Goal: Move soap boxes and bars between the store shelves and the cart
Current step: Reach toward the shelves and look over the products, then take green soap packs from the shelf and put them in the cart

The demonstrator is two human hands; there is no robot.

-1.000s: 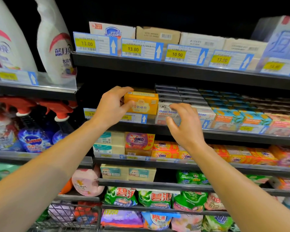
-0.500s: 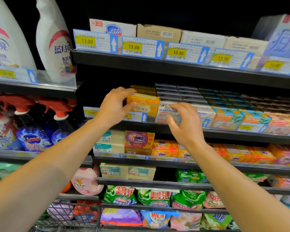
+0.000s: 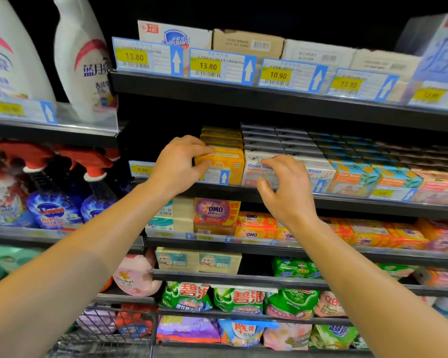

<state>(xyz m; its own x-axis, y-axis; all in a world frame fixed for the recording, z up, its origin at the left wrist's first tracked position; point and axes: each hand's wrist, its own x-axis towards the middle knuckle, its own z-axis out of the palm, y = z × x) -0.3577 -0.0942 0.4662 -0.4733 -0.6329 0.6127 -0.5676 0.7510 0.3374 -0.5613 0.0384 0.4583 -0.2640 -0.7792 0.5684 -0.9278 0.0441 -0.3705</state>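
The yellow cardboard soap box (image 3: 224,164), pinched by the left hand (image 3: 177,165), has been lowered onto the black shelf (image 3: 347,202); the right hand (image 3: 286,188) hovers released; placement seems nearly finished.

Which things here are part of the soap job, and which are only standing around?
Job: left hand gripping yellow soap box; right hand near Goat Soap box; cart.
Around: detergent bottles, spray bottles, OMO packs.

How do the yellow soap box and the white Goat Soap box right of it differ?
The yellow box is gripped by the left hand; the white box is not gripped, the right hand hovers before it. The yellow box bears no Latin lettering; the white one reads "Goat Soap". Both front their rows on one shelf.
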